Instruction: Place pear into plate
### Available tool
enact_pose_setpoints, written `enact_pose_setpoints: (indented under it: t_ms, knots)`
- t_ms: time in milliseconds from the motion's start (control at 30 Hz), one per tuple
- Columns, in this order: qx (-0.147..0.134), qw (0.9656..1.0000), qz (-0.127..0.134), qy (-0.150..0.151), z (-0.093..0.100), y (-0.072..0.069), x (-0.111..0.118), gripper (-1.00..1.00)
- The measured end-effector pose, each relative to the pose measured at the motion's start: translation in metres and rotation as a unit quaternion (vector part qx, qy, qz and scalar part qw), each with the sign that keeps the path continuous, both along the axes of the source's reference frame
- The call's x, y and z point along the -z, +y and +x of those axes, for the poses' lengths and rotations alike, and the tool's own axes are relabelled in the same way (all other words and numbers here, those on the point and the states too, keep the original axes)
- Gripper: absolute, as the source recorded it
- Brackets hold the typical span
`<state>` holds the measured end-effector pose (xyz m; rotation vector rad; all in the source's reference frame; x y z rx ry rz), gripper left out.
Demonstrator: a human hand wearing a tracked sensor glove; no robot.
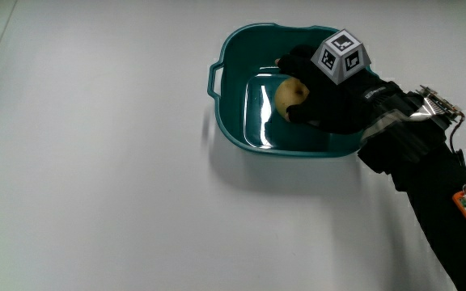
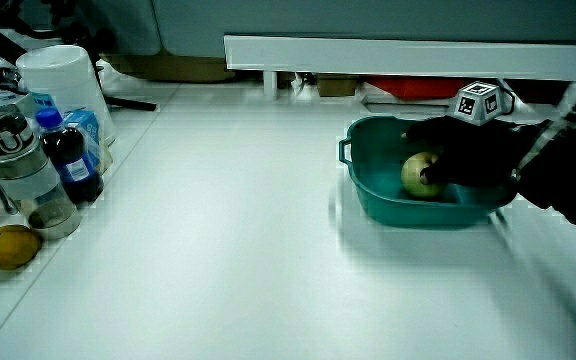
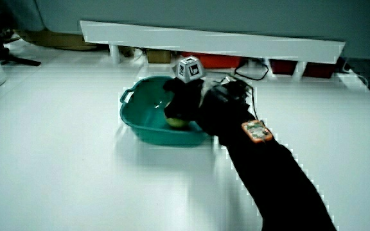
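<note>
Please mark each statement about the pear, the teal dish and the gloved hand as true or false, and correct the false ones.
1. The yellow-green pear is inside the teal plastic dish with a side handle. True.
2. The black-gloved hand hovers over bare table. False: it reaches into the dish, fingers around the pear.
3. The dish lies upside down. False: it stands upright.
4. Bottles stand at the table's edge in a side view. True.
</note>
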<state>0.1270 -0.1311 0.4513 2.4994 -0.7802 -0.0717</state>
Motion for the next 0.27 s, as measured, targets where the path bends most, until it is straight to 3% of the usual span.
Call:
enact_pose_setpoints:
  t_ms: [133,233,267]
  knots:
    - [-0.005,1.0,-0.004,-0.005,0.012,-0.003,-0.002,-1.0]
    - [0.001,0.9999,0.008,-0.006,0.02,0.003,0.01,-1.0]
    - [-0.011,0.9996,0.026,-0.001,0.026,0.003,0.008,-1.0]
